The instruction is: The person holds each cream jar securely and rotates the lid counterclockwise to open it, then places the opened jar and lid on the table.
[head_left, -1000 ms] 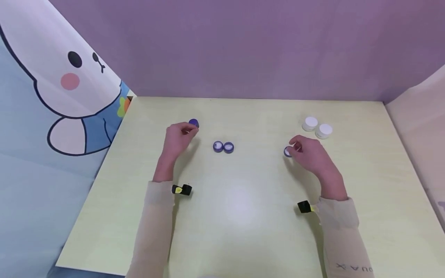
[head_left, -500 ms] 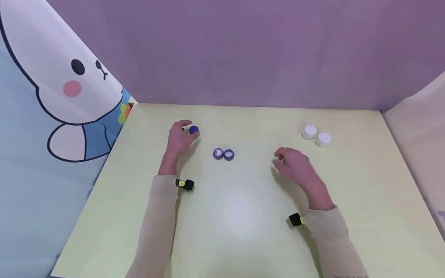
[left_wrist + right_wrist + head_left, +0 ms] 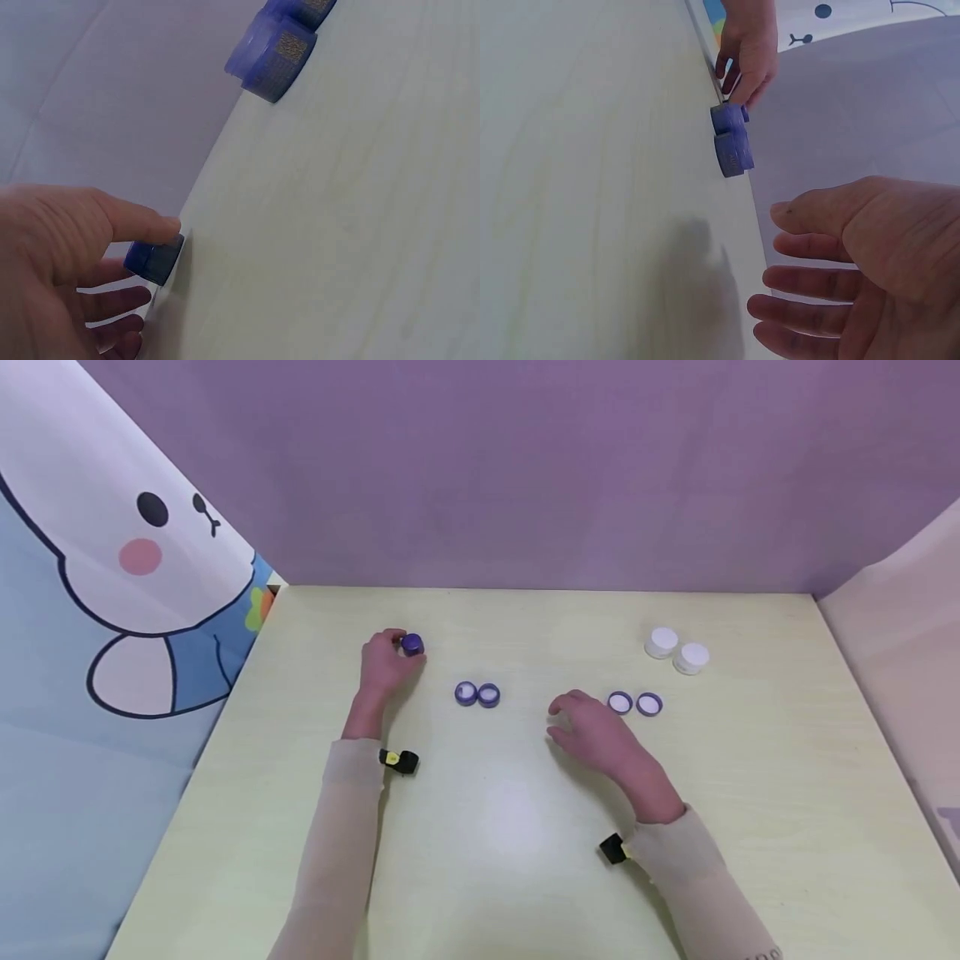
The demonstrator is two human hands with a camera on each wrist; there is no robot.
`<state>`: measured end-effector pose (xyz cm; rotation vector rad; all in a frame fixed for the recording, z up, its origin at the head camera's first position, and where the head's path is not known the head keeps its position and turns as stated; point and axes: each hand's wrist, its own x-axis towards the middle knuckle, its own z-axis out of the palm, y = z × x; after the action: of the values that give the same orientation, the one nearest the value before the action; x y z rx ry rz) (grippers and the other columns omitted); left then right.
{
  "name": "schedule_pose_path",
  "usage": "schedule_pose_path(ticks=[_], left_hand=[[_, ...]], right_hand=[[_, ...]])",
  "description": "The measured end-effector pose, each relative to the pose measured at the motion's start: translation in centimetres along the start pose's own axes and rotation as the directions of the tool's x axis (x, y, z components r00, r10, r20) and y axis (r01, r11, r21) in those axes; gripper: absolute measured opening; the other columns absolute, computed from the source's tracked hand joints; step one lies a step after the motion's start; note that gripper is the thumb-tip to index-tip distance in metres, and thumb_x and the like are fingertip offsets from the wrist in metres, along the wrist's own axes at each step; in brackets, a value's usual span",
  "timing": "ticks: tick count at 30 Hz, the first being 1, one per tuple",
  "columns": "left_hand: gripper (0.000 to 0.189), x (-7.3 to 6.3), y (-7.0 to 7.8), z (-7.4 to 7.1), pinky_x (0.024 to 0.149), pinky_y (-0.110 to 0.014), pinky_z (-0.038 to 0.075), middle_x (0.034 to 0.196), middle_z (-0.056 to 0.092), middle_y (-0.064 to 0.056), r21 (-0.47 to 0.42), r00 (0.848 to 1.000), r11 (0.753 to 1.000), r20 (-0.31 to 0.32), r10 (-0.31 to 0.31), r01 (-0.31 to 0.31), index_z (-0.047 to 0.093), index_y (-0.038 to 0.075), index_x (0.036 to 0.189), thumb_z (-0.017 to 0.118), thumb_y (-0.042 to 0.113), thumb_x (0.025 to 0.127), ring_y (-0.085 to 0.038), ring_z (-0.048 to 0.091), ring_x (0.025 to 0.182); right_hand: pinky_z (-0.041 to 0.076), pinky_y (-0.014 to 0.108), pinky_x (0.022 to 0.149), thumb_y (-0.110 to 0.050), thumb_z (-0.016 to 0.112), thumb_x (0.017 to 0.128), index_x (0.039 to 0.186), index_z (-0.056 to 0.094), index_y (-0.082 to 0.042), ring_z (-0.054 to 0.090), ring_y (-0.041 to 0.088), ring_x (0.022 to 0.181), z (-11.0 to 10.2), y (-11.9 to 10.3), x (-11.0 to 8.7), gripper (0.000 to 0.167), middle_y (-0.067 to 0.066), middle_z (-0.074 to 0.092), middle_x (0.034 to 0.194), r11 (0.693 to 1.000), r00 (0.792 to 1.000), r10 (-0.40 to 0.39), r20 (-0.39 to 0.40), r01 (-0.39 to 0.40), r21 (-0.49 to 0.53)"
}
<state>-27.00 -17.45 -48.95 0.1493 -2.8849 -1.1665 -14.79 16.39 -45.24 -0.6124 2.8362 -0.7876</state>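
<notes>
My left hand (image 3: 384,668) is at a small purple jar (image 3: 412,644) at the back left, thumb and forefinger pinching its sides. In the left wrist view the jar (image 3: 155,259) stands on the table with the thumb along its near side; the other fingers are spread loosely. Between the hands, two purple open jars (image 3: 466,694) stand side by side, pale inside. My right hand (image 3: 596,735) hovers right of them, holding nothing, its fingers loosely bent. Behind its knuckles two upturned purple lids (image 3: 648,704) lie close together, white inside.
Two white round jars (image 3: 662,642) stand together at the back right of the pale wooden table (image 3: 480,860). A purple backdrop (image 3: 480,477) rises behind the far edge, and a cloth with a cartoon rabbit (image 3: 180,560) hangs at the left.
My right hand has let go of a purple lid at the right and moved left toward the open jars. My left fingers opened around the purple jar, then closed in on it.
</notes>
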Motion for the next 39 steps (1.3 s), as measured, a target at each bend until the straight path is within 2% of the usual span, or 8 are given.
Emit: schedule_pose_path(ticks=[4, 9, 12, 15, 20, 25, 30, 39], left_hand=[[0.049, -0.2, 0.0, -0.2, 0.101, -0.044, 0.041, 0.121, 0.061, -0.021, -0.014, 0.999, 0.999, -0.026, -0.029, 0.029, 0.059, -0.003, 0.124, 0.075, 0.019, 0.083, -0.036, 0.053, 0.118], [0.047, -0.6, 0.4, -0.6, 0.097, -0.044, 0.043, 0.119, 0.061, -0.018, -0.054, 0.998, 0.998, -0.048, -0.038, 0.036, 0.058, -0.001, 0.122, 0.075, 0.019, 0.083, -0.034, 0.055, 0.112], [0.046, -0.7, 0.9, -0.9, 0.092, -0.043, 0.045, 0.118, 0.06, -0.017, -0.104, 0.998, 0.994, -0.048, -0.033, 0.028, 0.056, 0.0, 0.121, 0.076, 0.017, 0.083, -0.032, 0.056, 0.108], [0.046, -0.8, 1.4, -1.1, 0.087, -0.04, 0.049, 0.119, 0.058, -0.016, -0.189, 0.999, 0.982, -0.034, -0.027, 0.021, 0.053, 0.001, 0.121, 0.076, 0.013, 0.083, -0.03, 0.059, 0.106], [0.044, -1.2, 2.1, -1.4, 0.082, -0.038, 0.053, 0.119, 0.058, -0.015, -0.292, 1.0, 0.956, -0.029, 0.006, -0.014, 0.053, 0.002, 0.119, 0.075, 0.009, 0.082, -0.027, 0.063, 0.102], [0.043, -1.6, 3.0, -1.6, 0.079, -0.035, 0.054, 0.115, 0.063, -0.013, -0.314, 0.998, 0.948, -0.03, 0.052, -0.059, 0.058, 0.004, 0.121, 0.076, 0.011, 0.083, -0.024, 0.065, 0.096], [0.045, -2.1, 3.7, -1.7, 0.077, -0.033, 0.055, 0.114, 0.064, -0.012, -0.355, 0.995, 0.93, -0.016, 0.098, -0.098, 0.055, 0.004, 0.121, 0.077, 0.01, 0.083, -0.024, 0.066, 0.095], [0.041, -4.1, 5.8, -2.1, 0.076, -0.033, 0.055, 0.112, 0.063, -0.011, -0.379, 0.984, 0.912, 0.025, 0.177, -0.154, 0.054, 0.003, 0.116, 0.077, 0.01, 0.083, -0.023, 0.066, 0.094]], right_hand=[[0.05, 0.044, 0.086, -0.019, 0.068, 0.091, 0.113, 0.064, -0.003, 0.062, 0.029, 0.101, -0.1, -0.4, 0.0, 0.028, 0.011, 0.065, 0.111, 1.0, 1.0, 0.008, 0.025, -0.008, -0.017], [0.05, 0.043, 0.086, -0.019, 0.066, 0.092, 0.113, 0.065, -0.004, 0.062, 0.028, 0.102, -0.2, -0.8, -0.1, 0.027, 0.01, 0.066, 0.109, 1.0, 0.999, 0.001, 0.054, -0.001, -0.005], [0.05, 0.042, 0.085, -0.019, 0.066, 0.092, 0.113, 0.065, -0.004, 0.063, 0.027, 0.099, -0.5, -1.1, -0.2, 0.026, 0.009, 0.067, 0.107, 1.0, 0.998, -0.001, 0.056, 0.001, -0.001], [0.051, 0.041, 0.083, -0.019, 0.066, 0.092, 0.114, 0.065, -0.004, 0.063, 0.025, 0.097, -0.8, -1.2, -0.3, 0.026, 0.008, 0.067, 0.106, 1.0, 0.999, 0.002, 0.054, -0.002, 0.003], [0.052, 0.041, 0.081, -0.018, 0.065, 0.093, 0.114, 0.065, -0.003, 0.063, 0.025, 0.096, -1.1, -1.0, -0.5, 0.026, 0.008, 0.067, 0.105, 1.0, 0.999, 0.009, 0.05, -0.01, 0.019], [0.052, 0.042, 0.082, -0.017, 0.065, 0.093, 0.114, 0.064, -0.002, 0.064, 0.027, 0.097, -1.6, -0.9, -0.6, 0.025, 0.01, 0.068, 0.105, 1.0, 0.999, -0.001, 0.032, 0.0, 0.031], [0.051, 0.042, 0.082, -0.017, 0.064, 0.093, 0.115, 0.064, -0.002, 0.064, 0.028, 0.099, -2.2, -1.0, -0.8, 0.026, 0.011, 0.067, 0.107, 0.999, 0.999, 0.008, 0.031, -0.01, 0.052], [0.051, 0.044, 0.083, -0.016, 0.064, 0.094, 0.116, 0.063, -0.002, 0.063, 0.03, 0.101, -4.0, -0.6, -1.7, 0.027, 0.013, 0.066, 0.114, 0.996, 1.0, 0.016, -0.01, -0.015, 0.085]])
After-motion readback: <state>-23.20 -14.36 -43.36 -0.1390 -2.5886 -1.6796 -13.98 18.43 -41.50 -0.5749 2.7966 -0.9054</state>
